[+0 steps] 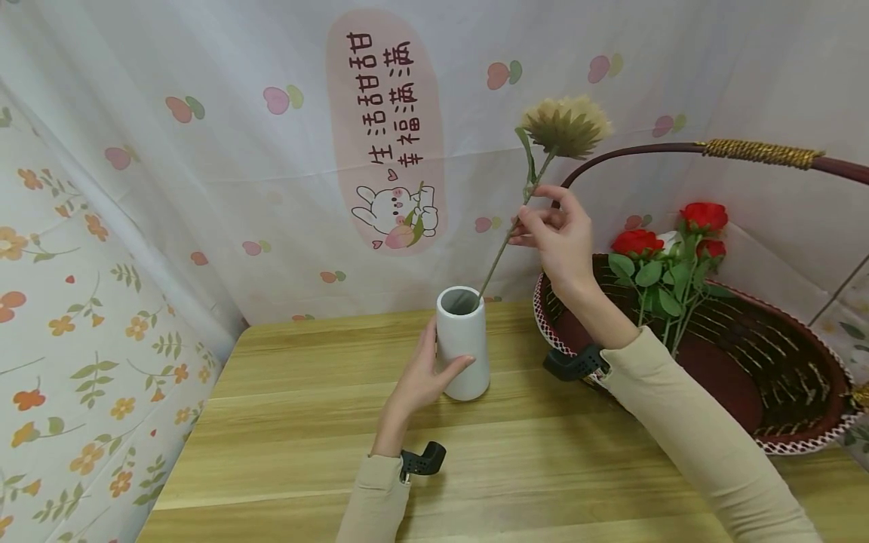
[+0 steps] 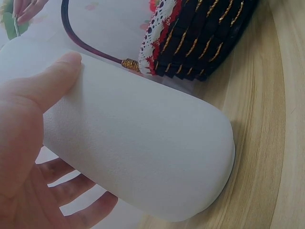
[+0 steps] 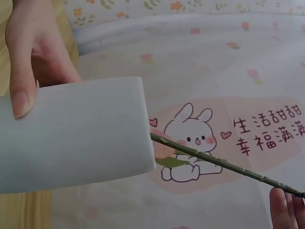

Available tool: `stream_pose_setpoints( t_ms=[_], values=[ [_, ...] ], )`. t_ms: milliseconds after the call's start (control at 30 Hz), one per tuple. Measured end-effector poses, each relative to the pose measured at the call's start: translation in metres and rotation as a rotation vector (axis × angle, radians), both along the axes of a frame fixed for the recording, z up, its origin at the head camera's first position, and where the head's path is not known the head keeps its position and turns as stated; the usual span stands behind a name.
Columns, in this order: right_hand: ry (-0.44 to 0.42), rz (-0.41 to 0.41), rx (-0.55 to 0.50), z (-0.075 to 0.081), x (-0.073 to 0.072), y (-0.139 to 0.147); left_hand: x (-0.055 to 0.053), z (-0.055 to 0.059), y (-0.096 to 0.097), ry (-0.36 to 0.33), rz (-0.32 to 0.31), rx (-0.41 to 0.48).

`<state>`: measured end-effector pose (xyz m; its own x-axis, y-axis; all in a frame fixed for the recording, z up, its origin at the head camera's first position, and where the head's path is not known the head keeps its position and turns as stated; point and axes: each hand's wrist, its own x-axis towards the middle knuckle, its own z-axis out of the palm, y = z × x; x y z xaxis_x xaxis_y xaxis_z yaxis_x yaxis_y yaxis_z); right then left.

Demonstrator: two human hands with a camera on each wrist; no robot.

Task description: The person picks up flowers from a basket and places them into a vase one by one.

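A white vase (image 1: 465, 354) stands upright on the wooden table. My left hand (image 1: 424, 373) grips it from the left, thumb across its near side; in the left wrist view the thumb lies on the white wall (image 2: 152, 143) and the other fingers reach round behind. Above and to the right, my right hand (image 1: 560, 237) pinches the green stem of a pale yellow artificial flower (image 1: 566, 128) between thumb and fingers. The stem (image 3: 224, 164) slants down to the vase's mouth, its lower end inside the rim. A leaf hangs just below the bloom.
A dark woven basket (image 1: 808, 362) with lace trim and a tall arched handle (image 1: 638, 148) stands at the right. Red roses (image 1: 704, 216) with green leaves lean inside it. A printed white curtain (image 1: 271, 226) hangs right behind the table (image 1: 285, 437).
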<state>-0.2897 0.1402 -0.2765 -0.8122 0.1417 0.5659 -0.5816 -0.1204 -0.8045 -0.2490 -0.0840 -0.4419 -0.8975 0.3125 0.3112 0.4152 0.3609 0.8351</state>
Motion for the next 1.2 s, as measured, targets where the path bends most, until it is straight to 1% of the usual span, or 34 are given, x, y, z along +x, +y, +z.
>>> stream_pose_setpoints(
  t_ms=[200, 433, 600, 767, 933, 1067, 1200],
  values=[
    [-0.018, -0.001, 0.055, -0.004, 0.002, -0.004, 0.000, 0.000, 0.000, 0.007, 0.008, -0.005],
    [-0.045, 0.011, 0.090, -0.008, 0.002, -0.009, -0.001, 0.000, 0.000, -0.002, 0.012, -0.003],
    [-0.066, 0.017, 0.140, -0.014, 0.003, -0.014, 0.000, 0.000, 0.000, -0.005, 0.005, 0.006],
    [-0.082, 0.029, 0.166, -0.021, 0.003, -0.017, 0.001, 0.001, 0.000, -0.012, 0.008, -0.007],
    [-0.096, 0.022, 0.213, -0.025, 0.003, -0.018, 0.001, 0.002, 0.000, -0.018, 0.015, -0.011],
    [-0.112, 0.031, 0.230, -0.028, 0.002, -0.020, 0.001, 0.002, 0.001, -0.019, 0.020, -0.018],
    [-0.111, 0.050, 0.232, -0.030, 0.001, -0.022, 0.001, 0.002, 0.001, -0.021, 0.021, -0.021]
  ],
)
